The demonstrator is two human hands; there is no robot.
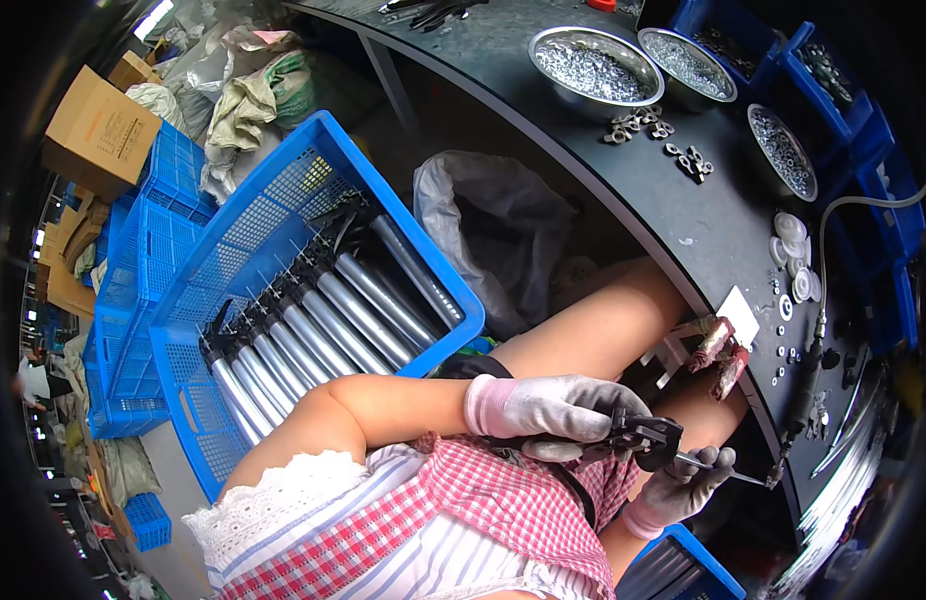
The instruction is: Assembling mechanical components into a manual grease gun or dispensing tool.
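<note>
My left hand [558,410], in a grey-white work glove with a pink cuff, is closed round a black mechanical fitting [648,435] above my lap. My right hand [678,492], gloved the same way, is just right of the fitting. Its curled fingers pinch a thin metal rod [723,468], which runs from near the fitting toward the table edge. Close to the rod's far end is the tip of a black hand-held driver [805,395] with a grey hose. My fingers partly hide the fitting, and its lower side cannot be made out.
At left, a blue crate [238,210] holds several silver tubes [328,320] with black ends. The dark table [623,190] carries metal bowls of small hardware [593,70], loose fittings [638,125] and white discs [791,240]. A white sack [483,190] stands between crate and table.
</note>
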